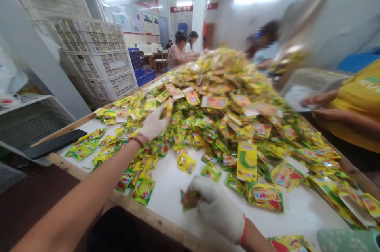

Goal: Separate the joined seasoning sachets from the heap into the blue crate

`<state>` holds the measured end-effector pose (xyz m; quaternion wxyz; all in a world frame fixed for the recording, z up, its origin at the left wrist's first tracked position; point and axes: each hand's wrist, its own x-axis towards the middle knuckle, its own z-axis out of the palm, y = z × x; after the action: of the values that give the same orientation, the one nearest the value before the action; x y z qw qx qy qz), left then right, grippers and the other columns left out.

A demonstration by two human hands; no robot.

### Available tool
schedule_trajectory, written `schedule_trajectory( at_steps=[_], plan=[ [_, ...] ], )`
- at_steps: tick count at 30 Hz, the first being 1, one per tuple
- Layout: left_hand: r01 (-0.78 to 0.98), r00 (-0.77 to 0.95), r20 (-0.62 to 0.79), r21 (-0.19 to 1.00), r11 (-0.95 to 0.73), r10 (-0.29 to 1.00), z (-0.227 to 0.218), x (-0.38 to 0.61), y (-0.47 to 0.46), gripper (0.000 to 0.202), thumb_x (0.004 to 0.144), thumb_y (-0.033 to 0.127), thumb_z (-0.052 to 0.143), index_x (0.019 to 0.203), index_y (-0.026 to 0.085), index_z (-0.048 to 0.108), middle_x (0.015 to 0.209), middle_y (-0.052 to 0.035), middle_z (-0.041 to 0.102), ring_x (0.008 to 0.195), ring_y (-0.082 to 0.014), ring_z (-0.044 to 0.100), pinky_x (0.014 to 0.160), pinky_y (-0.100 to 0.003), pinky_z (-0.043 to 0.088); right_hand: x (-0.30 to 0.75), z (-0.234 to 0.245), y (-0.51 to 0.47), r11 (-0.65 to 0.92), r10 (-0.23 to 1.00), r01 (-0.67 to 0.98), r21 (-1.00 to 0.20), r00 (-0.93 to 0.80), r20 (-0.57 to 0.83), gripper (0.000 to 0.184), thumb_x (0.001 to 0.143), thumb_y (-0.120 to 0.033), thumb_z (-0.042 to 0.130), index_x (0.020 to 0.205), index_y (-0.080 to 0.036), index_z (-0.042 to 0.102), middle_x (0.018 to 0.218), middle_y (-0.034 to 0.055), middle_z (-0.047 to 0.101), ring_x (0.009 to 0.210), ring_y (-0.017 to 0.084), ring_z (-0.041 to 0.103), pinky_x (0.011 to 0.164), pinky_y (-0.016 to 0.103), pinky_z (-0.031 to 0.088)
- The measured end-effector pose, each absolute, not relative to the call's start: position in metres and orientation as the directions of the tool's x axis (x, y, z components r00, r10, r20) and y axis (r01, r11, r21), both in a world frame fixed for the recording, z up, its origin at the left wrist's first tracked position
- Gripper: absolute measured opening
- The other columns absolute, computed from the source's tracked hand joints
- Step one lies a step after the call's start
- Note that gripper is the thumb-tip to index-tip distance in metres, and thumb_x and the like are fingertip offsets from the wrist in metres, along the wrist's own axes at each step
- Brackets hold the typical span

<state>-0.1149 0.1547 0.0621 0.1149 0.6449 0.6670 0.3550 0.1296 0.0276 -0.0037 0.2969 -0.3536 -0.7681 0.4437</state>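
A big heap of small yellow and green sachets point(225, 97) covers the white table point(299, 208). My left hand point(152, 124), in a white glove, reaches out into the near left side of the heap, fingers curled around a sachet. My right hand point(215, 206), also gloved, rests close to me on the table with its fingers closed on a small bunch of sachets point(189, 198). A larger yellow packet point(247, 161) and a red and yellow packet point(265, 196) lie just right of my right hand.
A dark phone point(51, 144) lies at the table's left corner. White plastic crates point(97, 62) are stacked at the left, blue crates point(144, 76) behind. A person in a yellow shirt point(359, 105) works at the right; other people sit at the far end.
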Motion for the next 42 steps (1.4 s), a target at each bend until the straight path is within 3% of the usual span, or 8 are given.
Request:
schedule_trajectory(
  at_steps=[3, 8, 11, 14, 18, 24, 35, 42],
  plan=[
    [0.55, 0.17, 0.156, 0.804, -0.226, 0.973, 0.057, -0.107, 0.11, 0.039, 0.082, 0.041, 0.048, 0.107, 0.014, 0.062, 0.103, -0.0073, 0.069, 0.092, -0.0212, 0.061, 0.081, -0.031, 0.049, 0.146, 0.014, 0.042, 0.313, 0.885, 0.126, -0.941, -0.397, 0.241, 0.013, 0.073, -0.01, 0.058, 0.078, -0.02, 0.064, 0.104, 0.0052, 0.061, 0.104, 0.02, 0.056, 0.083, 0.029, 0.049],
    [0.234, 0.466, -0.263, 0.957, 0.168, 0.845, 0.027, -0.094, 0.045, 0.044, 0.083, 0.045, 0.049, 0.114, 0.015, 0.062, 0.107, -0.0099, 0.068, 0.087, -0.023, 0.065, 0.076, -0.034, 0.053, 0.156, 0.013, 0.055, -0.131, 0.866, -0.063, -0.989, -0.494, -0.084, 0.03, 0.068, -0.028, 0.073, 0.097, -0.02, 0.069, 0.11, 0.0056, 0.066, 0.099, 0.024, 0.062, 0.08, 0.036, 0.055],
    [0.419, 0.23, -0.075, 0.907, -0.03, 0.97, 0.014, -0.085, 0.026, 0.046, 0.082, 0.046, 0.054, 0.117, 0.018, 0.059, 0.114, -0.0098, 0.066, 0.103, -0.0261, 0.061, 0.091, -0.04, 0.049, 0.148, 0.006, 0.051, -0.25, 0.851, -0.091, -0.964, -0.495, -0.174, 0.041, 0.066, -0.031, 0.077, 0.104, -0.018, 0.07, 0.098, 0.0047, 0.07, 0.092, 0.022, 0.066, 0.084, 0.038, 0.053],
    [0.744, 0.117, 0.257, 0.617, -0.256, 0.959, 0.006, -0.073, 0.012, 0.07, 0.067, 0.046, 0.071, 0.128, 0.018, 0.049, 0.126, -0.0127, 0.058, 0.12, -0.0328, 0.051, 0.103, -0.049, 0.04, 0.139, 0.003, 0.047, -0.255, 0.862, -0.098, -0.962, -0.473, -0.181, 0.045, 0.066, -0.033, 0.077, 0.108, -0.018, 0.069, 0.097, 0.0051, 0.071, 0.088, 0.02, 0.066, 0.083, 0.035, 0.052],
    [0.937, 0.168, 0.244, 0.262, -0.232, 0.955, -0.004, -0.061, 0.002, 0.05, 0.071, 0.029, 0.064, 0.117, 0.013, 0.054, 0.11, -0.015, 0.06, 0.102, -0.0326, 0.058, 0.089, -0.048, 0.048, 0.137, 0.0, 0.045, -0.211, 0.887, -0.072, -0.975, -0.434, -0.159, 0.042, 0.065, -0.038, 0.077, 0.102, -0.019, 0.07, 0.089, 0.0052, 0.071, 0.079, 0.02, 0.065, 0.067, 0.03, 0.054],
    [0.884, 0.282, 0.157, 0.34, -0.32, 0.947, -0.004, -0.064, -0.003, 0.051, 0.071, 0.021, 0.06, 0.122, 0.02, 0.051, 0.109, -0.0076, 0.058, 0.1, -0.0245, 0.057, 0.088, -0.038, 0.049, 0.148, -0.004, 0.046, -0.099, 0.927, 0.007, -0.995, -0.362, -0.095, 0.042, 0.066, -0.042, 0.075, 0.1, -0.018, 0.072, 0.09, 0.0058, 0.07, 0.077, 0.02, 0.063, 0.063, 0.03, 0.053],
    [0.875, 0.345, 0.208, 0.28, -0.394, 0.915, -0.012, -0.052, -0.01, 0.056, 0.068, 0.012, 0.057, 0.123, 0.016, 0.05, 0.116, -0.0093, 0.058, 0.112, -0.0248, 0.053, 0.1, -0.039, 0.044, 0.138, 0.002, 0.039, 0.385, 0.868, 0.462, -0.799, -0.475, 0.143, 0.027, 0.07, -0.009, 0.055, 0.087, -0.019, 0.074, 0.087, 0.0045, 0.07, 0.084, 0.02, 0.061, 0.079, 0.032, 0.048],
    [0.927, 0.198, 0.209, 0.279, -0.252, 0.958, -0.004, -0.038, -0.006, 0.05, 0.069, 0.018, 0.06, 0.118, 0.023, 0.054, 0.11, -0.0067, 0.058, 0.1, -0.0253, 0.055, 0.088, -0.04, 0.048, 0.148, 0.005, 0.041, 0.103, 0.961, 0.35, -0.931, -0.277, 0.002, 0.015, 0.07, -0.024, 0.063, 0.083, -0.017, 0.065, 0.07, -0.0012, 0.062, 0.063, 0.014, 0.054, 0.058, 0.026, 0.043]
  ],
)
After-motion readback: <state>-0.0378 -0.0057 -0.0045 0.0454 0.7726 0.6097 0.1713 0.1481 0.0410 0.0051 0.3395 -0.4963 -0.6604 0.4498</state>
